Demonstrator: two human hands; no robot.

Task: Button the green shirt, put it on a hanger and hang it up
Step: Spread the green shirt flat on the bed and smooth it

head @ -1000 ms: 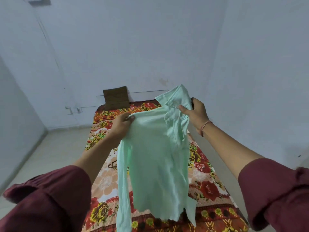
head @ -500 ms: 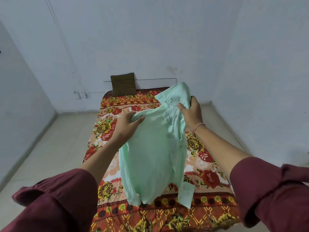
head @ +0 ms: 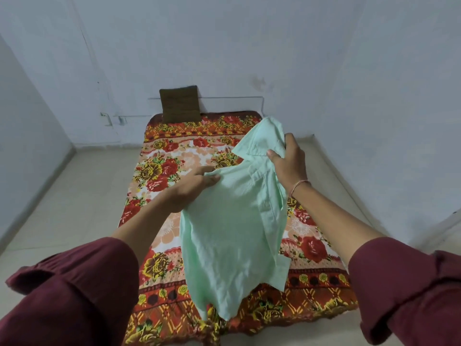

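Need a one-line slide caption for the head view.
Left hand and right hand hold the green shirt by its top over a floral mattress, brown cushion behind.

Pale mint-green shirt (head: 232,228), red-and-yellow floral bedspread (head: 169,171), brown cushion (head: 180,104), maroon sleeves (head: 74,290).

A low bed (head: 321,293) sits on the pale floor (head: 74,196), its far end against the wall. A floral sheet (head: 162,168) in red, orange and yellow covers the whole top and drapes over the near edge. 1 dark brown cushion (head: 180,104) stands at the far end, left of centre, leaning upright against the wall.
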